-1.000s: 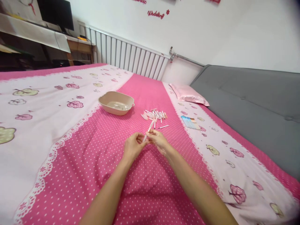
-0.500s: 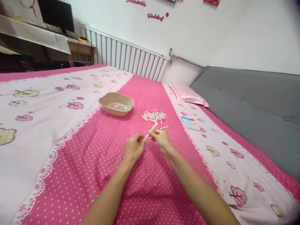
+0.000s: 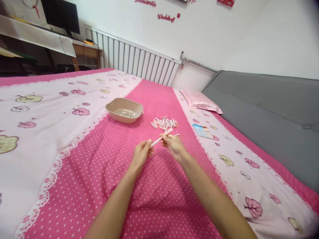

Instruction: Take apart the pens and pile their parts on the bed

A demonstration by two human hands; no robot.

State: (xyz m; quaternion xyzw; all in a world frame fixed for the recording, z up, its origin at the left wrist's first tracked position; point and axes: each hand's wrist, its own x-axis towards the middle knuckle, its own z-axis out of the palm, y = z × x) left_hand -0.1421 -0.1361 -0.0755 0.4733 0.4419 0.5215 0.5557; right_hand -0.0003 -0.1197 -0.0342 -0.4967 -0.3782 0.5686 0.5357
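A slim, pale pink pen (image 3: 156, 142) slants up to the right between my two hands, above the bedspread. Its lower end is pinched in the closed fingers of my left hand (image 3: 141, 154). Farther up, the fingertips of my right hand (image 3: 173, 146) close around it. Just beyond my hands lies a loose pile of pen parts (image 3: 163, 122), pale pink tapered pieces and white sticks. A thin white stick (image 3: 177, 134) lies apart from the pile, partly hidden behind my right hand.
A beige plastic basin (image 3: 118, 117) stands left of the pile. To the right, a row of pens (image 3: 203, 131) graded from blue to brown lies on the bedspread (image 3: 159, 199). A pink pillow (image 3: 200, 101) rests near the grey headboard (image 3: 261, 109). A monitor (image 3: 61, 16) stands far left.
The pen has tilted flatter, its far end swinging slightly right. My left hand has shifted a little left and up, and my right hand has turned slightly. Both keep hold of the pen.
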